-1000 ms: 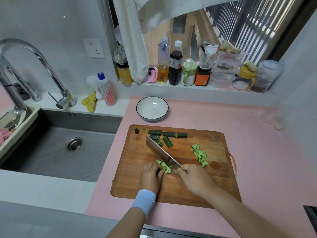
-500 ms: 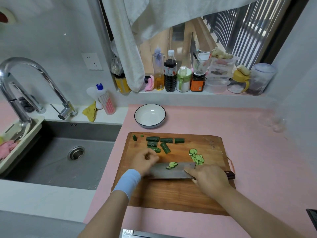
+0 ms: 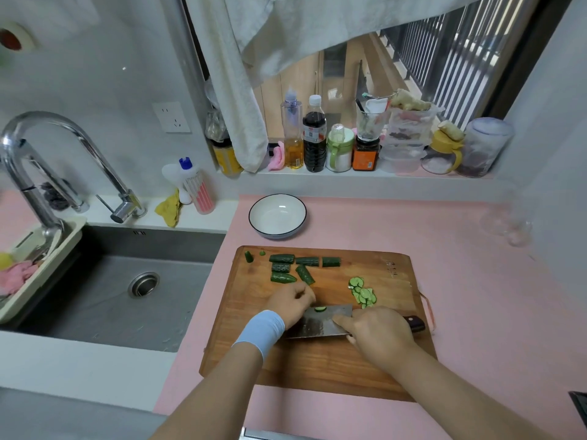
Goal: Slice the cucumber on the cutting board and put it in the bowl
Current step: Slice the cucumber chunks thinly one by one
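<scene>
head | right hand [image 3: 378,331] fingers grip flat steel cleaver [image 3: 320,323], one slice [image 3: 320,309] aboard | left hand [image 3: 290,301] fingers curled, contents unclear | green cucumber chunks [image 3: 292,268] at wooden cutting board [image 3: 317,366] far-left | risk: tilted blade drops slice

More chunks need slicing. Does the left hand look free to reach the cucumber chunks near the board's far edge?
Likely yes: the left hand seems empty, just short of the cucumber chunks, with the cleaver on its near side.

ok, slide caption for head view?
Right hand holds cleaver flat over cutting board, cucumber slice on blade; left hand near chunks; bowl empty.
</scene>
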Demonstrator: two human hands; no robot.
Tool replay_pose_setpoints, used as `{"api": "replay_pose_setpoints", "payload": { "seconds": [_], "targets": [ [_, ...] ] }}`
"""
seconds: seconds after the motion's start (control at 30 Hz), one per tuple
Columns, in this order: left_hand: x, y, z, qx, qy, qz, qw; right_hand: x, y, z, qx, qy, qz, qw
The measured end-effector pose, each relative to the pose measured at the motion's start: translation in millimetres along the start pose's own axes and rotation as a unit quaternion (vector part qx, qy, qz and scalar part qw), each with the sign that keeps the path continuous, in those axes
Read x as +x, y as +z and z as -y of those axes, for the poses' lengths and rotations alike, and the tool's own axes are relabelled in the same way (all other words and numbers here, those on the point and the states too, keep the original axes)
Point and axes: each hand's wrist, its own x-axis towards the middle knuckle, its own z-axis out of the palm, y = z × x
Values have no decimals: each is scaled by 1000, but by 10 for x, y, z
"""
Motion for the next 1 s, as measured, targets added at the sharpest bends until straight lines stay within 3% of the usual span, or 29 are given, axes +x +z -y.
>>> {"api": "replay_pose_setpoints", "payload": {
  "seconds": [0.1, 0.27, 0.33, 0.5, 0.6, 0.67, 0.73, 0.8, 0.9, 1.0],
  "targets": [
    [-40, 20, -39, 40, 18, 64, 997, 22, -107, 27, -4, -8, 19, 1000],
    [-56, -33, -15, 69, 19, -2, 997, 22, -159, 37, 34, 2, 19, 999],
    [-72, -35, -20, 75, 35, 11, 997, 35, -186, 53, 41, 5, 23, 999],
    [16, -15, 46, 248, 49, 67, 965, 53, -225, 113, 35, -2, 32, 999],
    [-13, -120, 49, 191, 30, -16, 981, 33, -234, 119, 42, 4, 42, 998],
    [-92, -231, 39, 84, -3, -130, 988, 30, -233, 117, 47, 10, 38, 998],
    [-168, -333, 98, -48, -40, -255, 965, 23, -228, 115, 68, 32, 36, 997],
    [-215, -431, 217, -131, -82, -330, 931, 3, -249, 118, 125, 76, 27, 989],
    [-250, -470, 424, -74, -149, -325, 931, -7, -275, 129, 242, 156, 19, 957],
    [-253, -289, 486, 44, -169, -238, 955, 21, -246, 150, 361, 232, 50, 902]
  ]
}}
